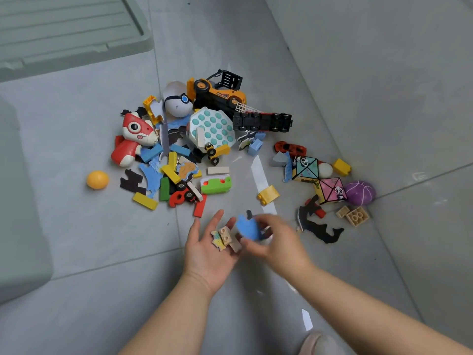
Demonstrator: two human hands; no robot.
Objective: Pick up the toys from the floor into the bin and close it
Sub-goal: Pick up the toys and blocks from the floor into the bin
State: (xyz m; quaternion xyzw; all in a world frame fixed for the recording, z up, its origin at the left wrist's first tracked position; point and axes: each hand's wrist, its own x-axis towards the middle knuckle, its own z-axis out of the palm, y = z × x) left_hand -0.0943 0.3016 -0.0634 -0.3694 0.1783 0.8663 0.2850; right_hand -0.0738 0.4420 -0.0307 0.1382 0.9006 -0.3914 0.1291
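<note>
Toys lie scattered on the grey floor: a yellow forklift [220, 92], a red and white character toy [133, 138], a teal pop-it board [212, 128], a purple ball [359, 192], an orange ball [97, 179] and several blocks. My left hand [207, 248] lies palm up, fingers straight, carrying small beige bricks [226, 235] and a puzzle piece. My right hand [279, 239] pinches a blue foam piece [247, 228] just above the left palm. The bin [20, 201] stands at the left edge; its lid [66, 29] lies at the top left.
A black puzzle piece [317, 224] and tan bricks [355, 215] lie to the right of my hands. A wall runs along the right side. A slipper toe [317, 343] shows at the bottom. Bare floor lies between the bin and the toy pile.
</note>
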